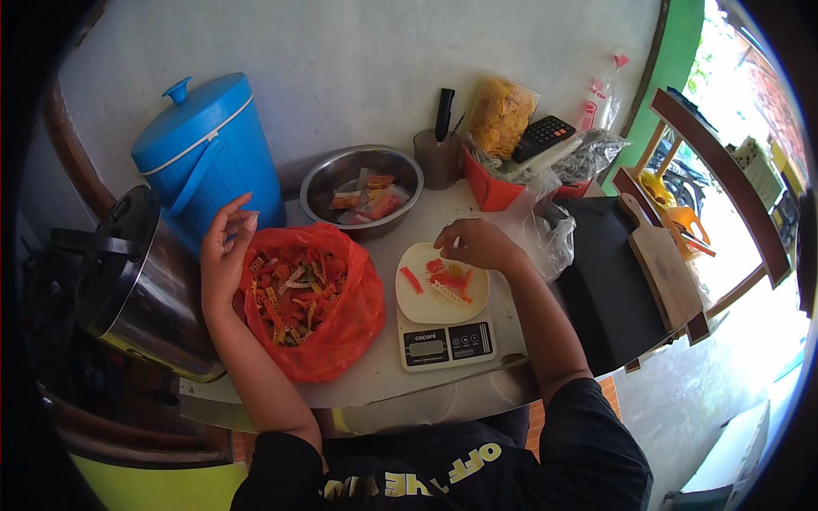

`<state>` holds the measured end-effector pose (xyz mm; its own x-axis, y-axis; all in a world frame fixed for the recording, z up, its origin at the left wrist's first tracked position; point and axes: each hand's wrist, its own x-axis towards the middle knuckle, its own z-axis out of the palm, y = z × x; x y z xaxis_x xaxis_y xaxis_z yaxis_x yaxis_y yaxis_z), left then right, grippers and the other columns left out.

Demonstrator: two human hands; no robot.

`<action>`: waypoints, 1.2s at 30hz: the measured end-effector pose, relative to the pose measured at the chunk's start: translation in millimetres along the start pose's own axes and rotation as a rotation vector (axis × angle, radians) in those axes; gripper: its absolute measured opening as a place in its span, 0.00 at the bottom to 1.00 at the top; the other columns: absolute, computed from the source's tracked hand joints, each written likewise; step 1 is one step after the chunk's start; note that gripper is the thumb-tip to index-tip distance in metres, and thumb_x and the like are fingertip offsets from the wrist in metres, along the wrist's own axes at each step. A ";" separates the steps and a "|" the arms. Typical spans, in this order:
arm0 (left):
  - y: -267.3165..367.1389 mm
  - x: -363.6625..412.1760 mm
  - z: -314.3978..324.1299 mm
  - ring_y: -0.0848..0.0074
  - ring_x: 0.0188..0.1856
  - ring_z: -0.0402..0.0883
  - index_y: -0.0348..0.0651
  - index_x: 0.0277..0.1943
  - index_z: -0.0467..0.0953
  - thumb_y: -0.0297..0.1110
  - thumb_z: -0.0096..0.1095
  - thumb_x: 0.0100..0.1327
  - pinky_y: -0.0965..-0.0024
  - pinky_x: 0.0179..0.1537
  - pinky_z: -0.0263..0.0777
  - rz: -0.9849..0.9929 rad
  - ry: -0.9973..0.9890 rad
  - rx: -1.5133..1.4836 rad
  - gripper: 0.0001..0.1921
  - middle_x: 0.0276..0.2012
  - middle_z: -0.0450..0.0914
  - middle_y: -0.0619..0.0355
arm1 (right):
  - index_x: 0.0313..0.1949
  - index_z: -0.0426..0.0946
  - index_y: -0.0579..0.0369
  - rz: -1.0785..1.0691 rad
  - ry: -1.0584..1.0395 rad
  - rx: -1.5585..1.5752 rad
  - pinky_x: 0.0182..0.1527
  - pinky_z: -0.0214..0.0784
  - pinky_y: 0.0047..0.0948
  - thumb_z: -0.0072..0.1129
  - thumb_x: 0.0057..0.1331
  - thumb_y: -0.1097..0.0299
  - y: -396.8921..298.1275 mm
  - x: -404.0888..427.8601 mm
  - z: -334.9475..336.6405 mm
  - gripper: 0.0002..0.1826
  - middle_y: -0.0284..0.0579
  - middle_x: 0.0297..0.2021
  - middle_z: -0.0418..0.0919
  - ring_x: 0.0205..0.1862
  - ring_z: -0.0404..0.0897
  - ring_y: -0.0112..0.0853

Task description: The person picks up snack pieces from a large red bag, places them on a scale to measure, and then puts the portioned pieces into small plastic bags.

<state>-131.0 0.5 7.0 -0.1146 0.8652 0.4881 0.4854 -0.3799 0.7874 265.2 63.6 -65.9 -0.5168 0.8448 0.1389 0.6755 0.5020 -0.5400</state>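
Observation:
My left hand (225, 255) is raised at the left rim of a red plastic bag (354, 319), fingers loosely curled and apart, with nothing seen in it. Inside the bag lies a heap of colourful dry snack pieces (297, 297), mostly red and orange, some yellow and white. To the right, a Coconi digital kitchen scale (415, 358) carries a cream plate (412, 306). Several red, orange, yellow and white pieces (449, 284) rest on that plate. Over its upper right edge hangs my right hand (482, 244), fingers bent down; whether they pinch anything is hidden.
Behind the bag, a steel bowl (310, 198) contains small filled packets (377, 201). A blue lidded container (220, 160) and a large metal pot (160, 306) stand left. At right are a red box (489, 188), clear plastic bags (549, 236) and a wooden cutting board (664, 274).

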 end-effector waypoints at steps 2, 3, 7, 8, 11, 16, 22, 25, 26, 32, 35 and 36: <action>-0.2 0.5 1.2 0.78 0.47 0.75 0.43 0.58 0.74 0.43 0.61 0.67 0.70 0.52 0.68 0.010 -0.006 -0.016 0.20 0.43 0.78 0.58 | 0.39 0.83 0.46 0.014 -0.035 -0.070 0.47 0.71 0.36 0.63 0.55 0.60 3.4 1.7 10.0 0.12 0.38 0.35 0.81 0.43 0.79 0.36; 0.9 0.3 2.0 0.78 0.47 0.75 0.43 0.58 0.74 0.43 0.61 0.68 0.70 0.52 0.68 0.012 -0.010 -0.021 0.20 0.43 0.78 0.58 | 0.39 0.83 0.46 0.025 -0.072 -0.143 0.49 0.70 0.37 0.63 0.55 0.59 3.6 2.0 13.4 0.13 0.40 0.35 0.80 0.46 0.78 0.37; 3.6 0.1 1.1 0.78 0.46 0.75 0.42 0.58 0.74 0.42 0.61 0.68 0.70 0.53 0.68 0.014 -0.007 -0.033 0.20 0.43 0.78 0.58 | 0.36 0.83 0.46 -0.010 -0.073 -0.159 0.48 0.70 0.36 0.64 0.54 0.60 1.1 1.8 17.0 0.11 0.41 0.34 0.79 0.46 0.77 0.37; 3.5 0.0 0.2 0.78 0.46 0.75 0.42 0.58 0.74 0.42 0.61 0.68 0.70 0.53 0.68 0.014 -0.006 -0.034 0.20 0.43 0.78 0.58 | 0.35 0.82 0.48 -0.024 -0.076 -0.106 0.48 0.70 0.35 0.65 0.54 0.60 -1.7 1.7 14.8 0.11 0.40 0.34 0.79 0.44 0.78 0.37; 4.2 -0.3 -1.9 0.78 0.46 0.75 0.43 0.58 0.74 0.41 0.60 0.68 0.70 0.53 0.68 0.027 -0.005 -0.034 0.20 0.43 0.78 0.59 | 0.33 0.81 0.50 -0.009 -0.080 -0.006 0.46 0.70 0.34 0.66 0.54 0.59 -20.3 0.6 4.3 0.11 0.39 0.33 0.80 0.41 0.79 0.36; 7.2 0.0 -1.5 0.78 0.46 0.76 0.43 0.58 0.74 0.40 0.60 0.68 0.70 0.52 0.68 0.020 0.002 -0.024 0.19 0.42 0.78 0.59 | 0.38 0.80 0.53 -0.116 -0.106 0.045 0.38 0.70 0.29 0.66 0.58 0.62 -73.7 11.4 0.5 0.12 0.39 0.32 0.82 0.35 0.80 0.32; 6.6 -0.6 -2.1 0.78 0.46 0.76 0.42 0.58 0.74 0.40 0.60 0.68 0.71 0.52 0.68 0.044 -0.006 -0.031 0.19 0.43 0.78 0.59 | 0.42 0.82 0.49 -0.219 0.028 0.452 0.44 0.72 0.32 0.63 0.59 0.61 -73.5 18.0 -7.6 0.12 0.41 0.35 0.84 0.40 0.81 0.36; 5.3 -1.2 -3.4 0.78 0.46 0.76 0.42 0.58 0.74 0.40 0.60 0.68 0.71 0.52 0.68 0.036 -0.003 -0.031 0.19 0.42 0.78 0.59 | 0.42 0.82 0.47 -0.138 0.012 0.040 0.40 0.72 0.30 0.64 0.59 0.67 -38.8 2.8 -16.9 0.11 0.35 0.35 0.83 0.35 0.80 0.29; 4.4 -1.1 -3.9 0.78 0.46 0.76 0.42 0.58 0.74 0.40 0.60 0.68 0.71 0.52 0.68 0.035 -0.004 -0.033 0.19 0.42 0.78 0.59 | 0.42 0.82 0.45 -0.044 -0.092 -0.071 0.43 0.72 0.32 0.64 0.57 0.66 -32.5 -3.4 -21.5 0.12 0.33 0.36 0.83 0.39 0.81 0.31; 4.7 0.2 -2.5 0.78 0.46 0.76 0.43 0.58 0.74 0.40 0.60 0.68 0.71 0.52 0.68 0.034 -0.010 -0.071 0.19 0.42 0.78 0.59 | 0.45 0.82 0.40 0.153 -0.225 -0.171 0.47 0.72 0.33 0.65 0.53 0.61 -6.6 -23.0 -15.5 0.17 0.34 0.39 0.82 0.45 0.80 0.32; 5.7 0.0 -2.1 0.78 0.46 0.75 0.43 0.58 0.74 0.40 0.60 0.68 0.71 0.52 0.68 0.029 -0.017 -0.053 0.19 0.42 0.78 0.59 | 0.46 0.81 0.40 0.177 -0.249 -0.179 0.47 0.71 0.33 0.67 0.52 0.61 -8.7 -21.8 -9.7 0.19 0.36 0.41 0.80 0.46 0.79 0.32; 5.2 -0.2 -2.0 0.78 0.46 0.75 0.43 0.58 0.74 0.40 0.60 0.68 0.71 0.52 0.68 0.027 -0.011 -0.048 0.19 0.42 0.78 0.59 | 0.46 0.80 0.41 0.191 -0.259 -0.218 0.48 0.71 0.33 0.68 0.51 0.61 -8.8 -21.1 -7.9 0.20 0.36 0.42 0.80 0.47 0.78 0.33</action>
<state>-130.1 -2.3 11.8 -0.0927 0.8578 0.5055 0.4463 -0.4181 0.7912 274.3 42.9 -57.6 -0.4673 0.8664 -0.1761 0.8540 0.3909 -0.3433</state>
